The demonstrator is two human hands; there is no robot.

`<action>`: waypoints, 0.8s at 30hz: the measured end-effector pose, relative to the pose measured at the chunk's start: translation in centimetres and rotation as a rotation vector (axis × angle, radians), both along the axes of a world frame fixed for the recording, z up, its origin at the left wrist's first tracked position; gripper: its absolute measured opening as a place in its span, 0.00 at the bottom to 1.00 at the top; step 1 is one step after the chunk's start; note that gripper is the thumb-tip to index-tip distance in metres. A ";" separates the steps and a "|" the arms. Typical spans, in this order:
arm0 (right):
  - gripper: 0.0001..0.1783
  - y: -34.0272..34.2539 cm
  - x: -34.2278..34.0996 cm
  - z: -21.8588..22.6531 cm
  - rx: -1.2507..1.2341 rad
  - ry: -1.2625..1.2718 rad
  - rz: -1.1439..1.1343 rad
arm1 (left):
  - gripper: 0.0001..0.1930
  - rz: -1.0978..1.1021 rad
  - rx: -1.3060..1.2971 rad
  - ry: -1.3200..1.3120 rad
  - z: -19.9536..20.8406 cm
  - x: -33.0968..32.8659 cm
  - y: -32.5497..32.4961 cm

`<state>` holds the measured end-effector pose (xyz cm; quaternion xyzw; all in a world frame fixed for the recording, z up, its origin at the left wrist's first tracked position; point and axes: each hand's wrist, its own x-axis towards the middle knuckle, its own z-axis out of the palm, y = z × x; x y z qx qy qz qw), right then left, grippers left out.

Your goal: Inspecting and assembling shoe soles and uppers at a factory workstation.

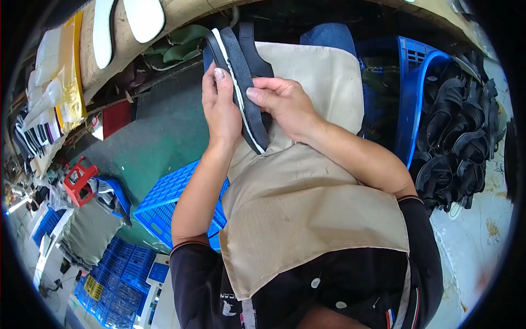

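Note:
Between my two hands a sandal [246, 93] is held on its edge above my lap, toe end pointing away from me. It has a dark grey side, a white line along its length and a black strap standing out on the right. My left hand [223, 112] grips the left side, thumb laid along the sole. From the right, my right hand [289, 107] pinches the sandal with thumb and fingers near the strap; some of its fingertips are hidden behind it. A beige apron [323, 219] covers my lap and chest.
A blue crate [412, 109] and a heap of black sandals [455, 126] are at the right. Pale insoles [143, 21] lie on the bench [181, 13] at the far left. A blue crate [164, 203] and a red stool [80, 182] stand on the left.

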<state>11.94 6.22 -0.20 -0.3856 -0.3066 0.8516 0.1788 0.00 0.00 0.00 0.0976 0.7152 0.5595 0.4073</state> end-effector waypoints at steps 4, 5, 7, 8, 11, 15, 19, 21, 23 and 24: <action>0.14 0.2 -0.5 0.7 0.135 -0.047 0.013 | 0.24 0.022 0.094 -0.039 0.8 0.1 0.8; 0.13 0.4 -0.9 0.9 0.232 -0.095 0.052 | 0.24 0.011 0.105 -0.026 1.0 -0.4 1.3; 0.12 1.9 -1.1 3.1 0.356 -0.127 0.082 | 0.24 -0.016 0.176 -0.187 1.8 -1.6 1.3; 0.11 3.9 -0.3 5.5 0.562 -0.100 0.171 | 0.24 -0.035 0.224 -0.265 2.6 -2.2 2.1; 0.09 9.2 3.5 10.8 1.016 0.064 0.088 | 0.24 -0.103 0.403 -0.414 6.3 -4.0 7.0; 0.12 12.3 4.2 10.2 1.090 -0.167 -0.243 | 0.23 -0.263 0.646 -0.818 5.2 -2.1 5.2; 0.14 10.6 1.9 8.0 1.221 -0.004 -0.109 | 0.23 -0.362 0.392 -0.516 2.6 -1.9 2.8; 0.15 10.2 1.9 7.8 1.297 -0.072 -0.114 | 0.22 -0.330 0.454 -0.227 3.3 -1.1 3.5; 0.17 9.4 1.8 7.5 1.434 -0.204 -0.128 | 0.20 -0.263 0.530 0.358 5.0 -0.1 4.6; 0.18 8.8 1.6 7.3 1.499 -0.265 -0.130 | 0.19 -0.225 0.549 0.655 5.7 0.0 4.6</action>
